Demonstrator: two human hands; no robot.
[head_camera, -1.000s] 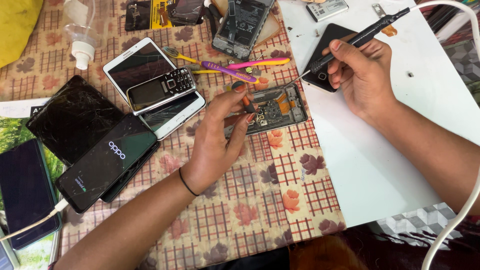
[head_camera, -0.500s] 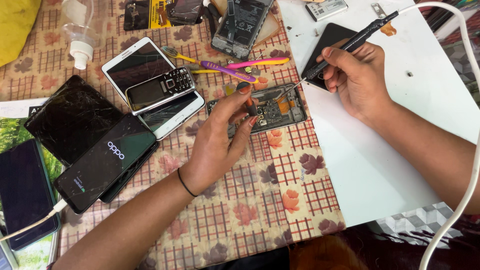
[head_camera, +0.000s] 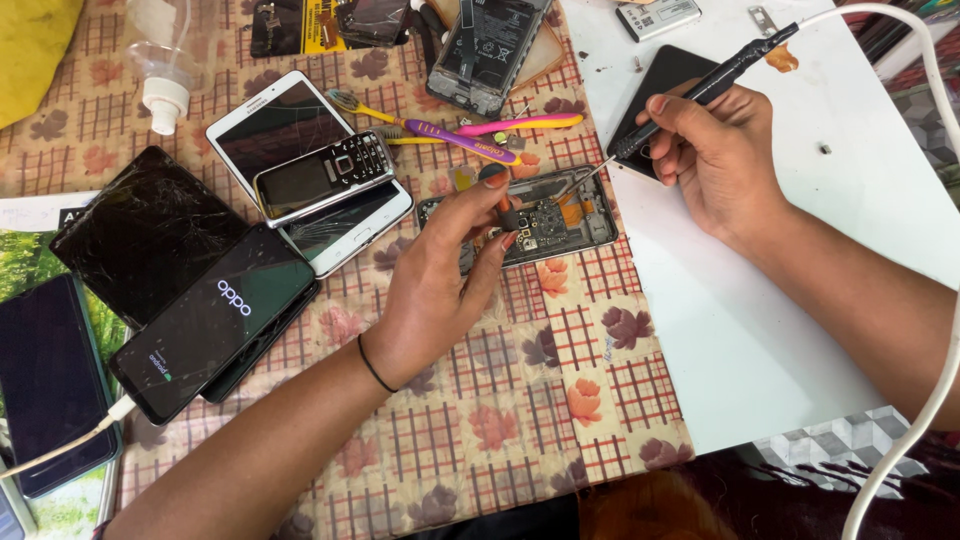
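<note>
The left hand (head_camera: 440, 290), near the middle of the frame, rests on the patterned cloth with thumb and fingertips pinched on a small dark part at the left end of the opened phone (head_camera: 555, 215), steadying it. The right hand (head_camera: 715, 160), in the upper right, is closed in a pen-like grip around a black soldering iron (head_camera: 700, 95), whose white cable (head_camera: 935, 330) loops down the right edge. Compared with a second ago, the iron has swung lower and its thin tip now reaches the exposed circuit board of the opened phone, at or just above the spot the left fingers pinch, where before it was held farther back over the black phone (head_camera: 665, 85) lying on the white sheet (head_camera: 780, 330); the work on the board looks to be in progress rather than being set up. The opened phone lies face down across the edge of the cloth, touching the white sheet. Just above it lie a purple toothbrush (head_camera: 460, 135) and a pink tool (head_camera: 520, 124). Left of centre, a small keypad phone (head_camera: 320, 175) rests on a white tablet (head_camera: 300, 160), beside a cracked dark phone (head_camera: 145, 230) and a lit phone (head_camera: 210, 320) on a charging lead. Another stripped phone frame (head_camera: 485, 50) sits at the top on the worktop (head_camera: 500, 440).
</note>
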